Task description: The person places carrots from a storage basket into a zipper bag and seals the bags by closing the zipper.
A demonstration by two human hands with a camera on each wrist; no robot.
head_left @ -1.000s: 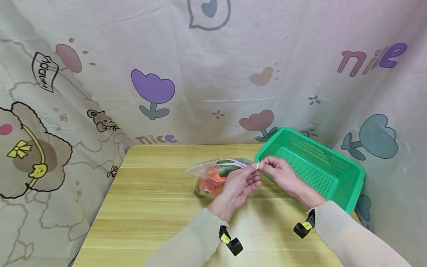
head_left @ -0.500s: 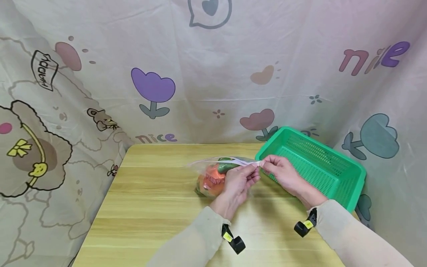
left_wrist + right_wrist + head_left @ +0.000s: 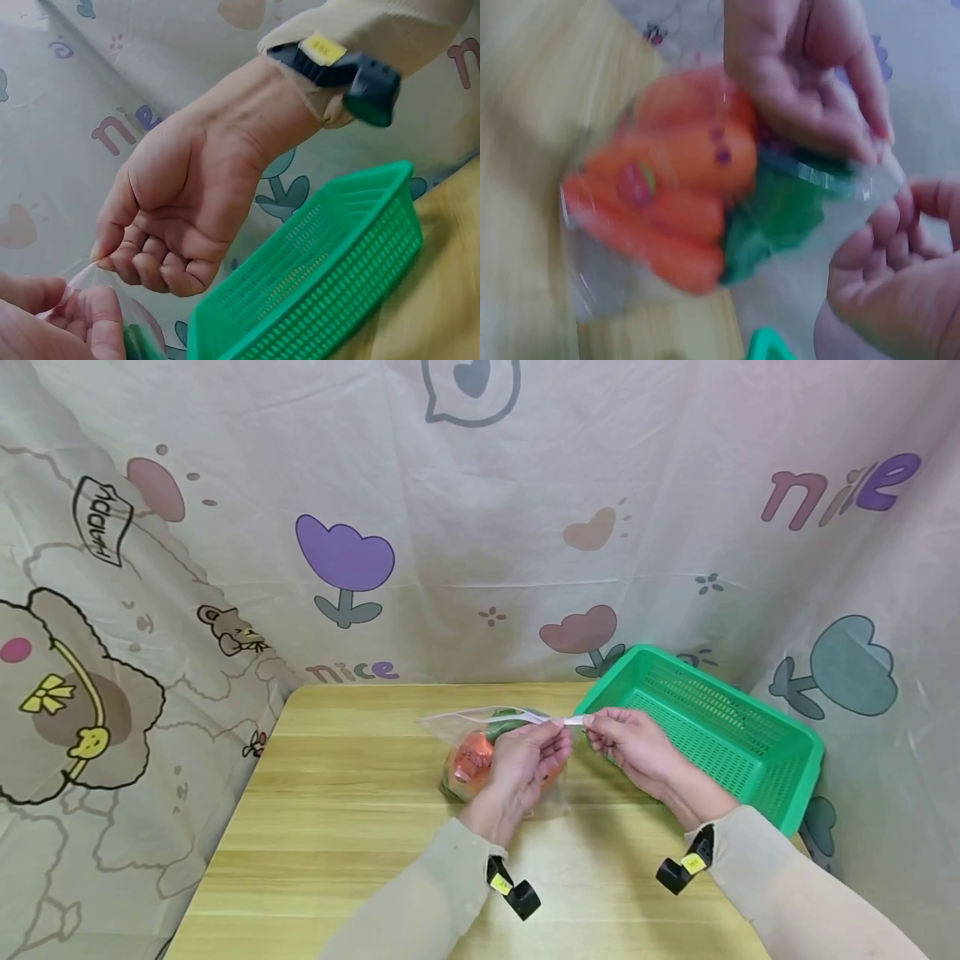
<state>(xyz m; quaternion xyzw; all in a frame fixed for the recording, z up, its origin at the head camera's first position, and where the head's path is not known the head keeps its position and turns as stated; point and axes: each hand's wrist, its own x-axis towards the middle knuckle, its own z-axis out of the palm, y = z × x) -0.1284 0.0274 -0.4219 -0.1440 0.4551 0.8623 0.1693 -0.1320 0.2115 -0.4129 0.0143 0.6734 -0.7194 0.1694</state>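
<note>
A clear zip bag (image 3: 450, 727) stands over the table, its seal strip drawn taut at the upper right. Orange carrot-shaped pieces (image 3: 675, 172) and a green leafy part (image 3: 780, 210) show through the plastic in the right wrist view, which is blurred. My left hand (image 3: 528, 760) pinches the seal strip between thumb and fingers, hiding part of the bag. My right hand (image 3: 633, 747) pinches the strip's right end, a short stretch of white strip lying between the hands. In the left wrist view, the right hand's thumb and forefinger (image 3: 103, 259) meet at the bag's corner.
A green perforated basket (image 3: 780, 777) sits at the right of the wooden table (image 3: 315, 827), just behind my right hand. A printed cloth (image 3: 480, 527) hangs behind and at both sides. Each wrist carries a strapped black camera (image 3: 521, 897).
My left hand has slid slightly left along the strip, widening the gap between the hands. The right hand stays nearly in place, gripping the end.
</note>
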